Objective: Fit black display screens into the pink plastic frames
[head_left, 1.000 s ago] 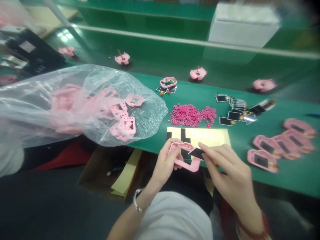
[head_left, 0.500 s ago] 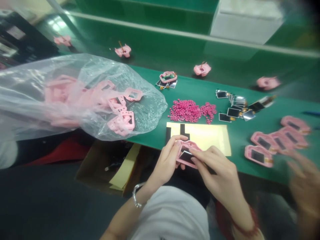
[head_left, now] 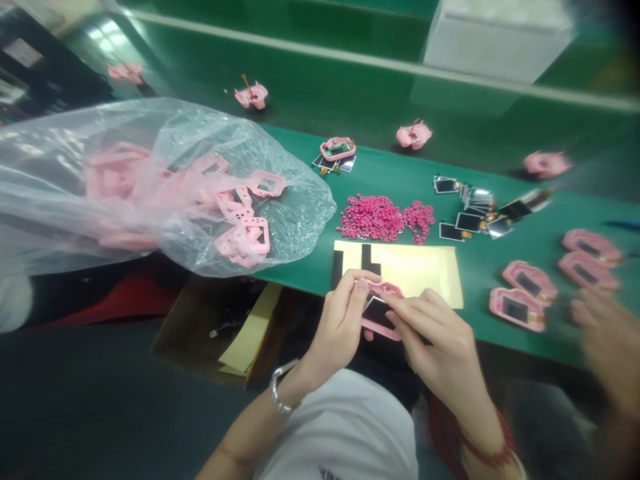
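My left hand [head_left: 343, 320] grips the left side of a pink plastic housing [head_left: 383, 328], thumb on top and fingers underneath. A small dark screen [head_left: 376, 311] with a pale edge lies in the housing. My right hand [head_left: 440, 340] has its fingertips pressed together at the screen's right edge. Whether they pinch the screen or the housing is hard to tell. Beyond my hands a yellow sheet [head_left: 415, 270] with black strips lies on the green table [head_left: 300, 277]. Magenta small parts [head_left: 373, 218] form a pile behind the sheet.
A clear bag [head_left: 300, 220] of pink housings covers the left side. Loose screens [head_left: 469, 222] lie right of the pile. Pink housings with screens [head_left: 516, 309] sit farther right, beside another person's blurred hand [head_left: 607, 333]. An open box [head_left: 190, 333] stands below the table edge.
The screen now sits flatter and deeper in the housing. At the right, the other person's hand has shifted, and one pink housing is gone from the middle of the group.
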{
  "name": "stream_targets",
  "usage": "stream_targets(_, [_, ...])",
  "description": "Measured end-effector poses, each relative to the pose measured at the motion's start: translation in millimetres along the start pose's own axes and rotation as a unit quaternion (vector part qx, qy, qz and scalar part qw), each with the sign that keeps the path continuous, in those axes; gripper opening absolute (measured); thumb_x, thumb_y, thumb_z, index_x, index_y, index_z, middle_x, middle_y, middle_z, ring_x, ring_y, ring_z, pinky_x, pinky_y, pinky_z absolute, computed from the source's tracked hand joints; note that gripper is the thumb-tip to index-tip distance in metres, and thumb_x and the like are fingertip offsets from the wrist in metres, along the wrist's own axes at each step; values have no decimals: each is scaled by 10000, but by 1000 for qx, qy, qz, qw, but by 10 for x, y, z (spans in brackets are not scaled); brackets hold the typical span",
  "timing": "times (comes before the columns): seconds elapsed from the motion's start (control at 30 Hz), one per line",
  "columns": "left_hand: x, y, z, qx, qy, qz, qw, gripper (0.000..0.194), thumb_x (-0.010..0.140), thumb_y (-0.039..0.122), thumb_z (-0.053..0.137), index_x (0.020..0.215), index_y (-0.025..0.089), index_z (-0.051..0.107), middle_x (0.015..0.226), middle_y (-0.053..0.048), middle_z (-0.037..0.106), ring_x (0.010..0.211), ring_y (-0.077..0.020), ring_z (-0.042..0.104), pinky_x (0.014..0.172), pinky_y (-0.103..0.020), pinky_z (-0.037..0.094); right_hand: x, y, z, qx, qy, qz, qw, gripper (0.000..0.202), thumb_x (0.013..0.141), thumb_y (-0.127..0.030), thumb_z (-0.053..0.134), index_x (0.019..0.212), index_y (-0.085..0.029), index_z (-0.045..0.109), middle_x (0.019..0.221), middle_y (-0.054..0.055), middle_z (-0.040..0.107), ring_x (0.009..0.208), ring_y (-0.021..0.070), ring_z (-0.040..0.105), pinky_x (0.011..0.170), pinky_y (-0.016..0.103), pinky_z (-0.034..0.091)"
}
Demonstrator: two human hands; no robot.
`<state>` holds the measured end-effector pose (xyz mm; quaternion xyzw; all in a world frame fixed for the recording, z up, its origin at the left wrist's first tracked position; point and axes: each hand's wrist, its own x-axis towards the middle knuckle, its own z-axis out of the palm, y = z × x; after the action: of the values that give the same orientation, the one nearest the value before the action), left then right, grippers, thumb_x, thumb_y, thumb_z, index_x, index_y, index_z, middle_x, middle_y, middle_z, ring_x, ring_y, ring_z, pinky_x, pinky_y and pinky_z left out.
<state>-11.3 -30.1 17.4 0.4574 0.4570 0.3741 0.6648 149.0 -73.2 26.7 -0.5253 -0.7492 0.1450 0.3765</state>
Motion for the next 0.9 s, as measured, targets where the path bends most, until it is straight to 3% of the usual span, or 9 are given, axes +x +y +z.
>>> stream_targets(0.27, [6, -16, 56, -6, 42, -6, 999, 301, 1029, 453, 488, 1078, 214, 664, 942, -46, 707, 454, -75, 522, 408, -191, 454, 0, -64, 36, -100, 5, 18, 995, 350, 944, -110, 636, 1275, -213, 680, 967, 57, 730, 796, 187, 550, 721, 338, 508])
stream_targets(0.4, [17, -60, 67, 8, 53, -8, 999, 310, 1026, 465, 494, 1084, 217, 670, 944, -47, 712, 448, -74, 511, 395, -191, 438, -8, -25, 48, -114, -23, 16, 993, 328, 976, -153, 606, 1293, -208, 668, 931, 60, 723, 765, 181, 529, 711, 350, 495])
stream_targets(0.67, [67, 12, 7, 35, 12, -3, 999, 289, 1031, 431, 487, 1083, 213, 669, 977, -48, 713, 465, -85, 567, 421, -201, 473, 0, 65, 35, -92, -38, -6, 995, 349, 972, -123, 601, 1308, -204, 650, 929, 60, 708, 783, 185, 527, 696, 325, 498])
stream_targets(0.8, [100, 81, 16, 52, 39, 18, 998, 235, 1012, 412, 532, 1040, 216, 658, 897, -27, 697, 493, -90, 574, 433, -182, 490, 13, 64, 68, -105, -7, -8, 994, 448, 963, -140, 630, 1396, -250, 594, 1029, 60, 719, 870, 204, 568, 797, 366, 533])
stream_targets(0.9, [131, 86, 42, 52, 55, 24, 997, 171, 943, 385, 658, 957, 214, 650, 790, -3, 657, 511, -97, 573, 417, -162, 482, 51, 65, 87, -146, 42, 3, 988, 347, 935, -195, 691, 1274, -272, 692, 1168, 94, 678, 1038, 242, 577, 889, 413, 535])
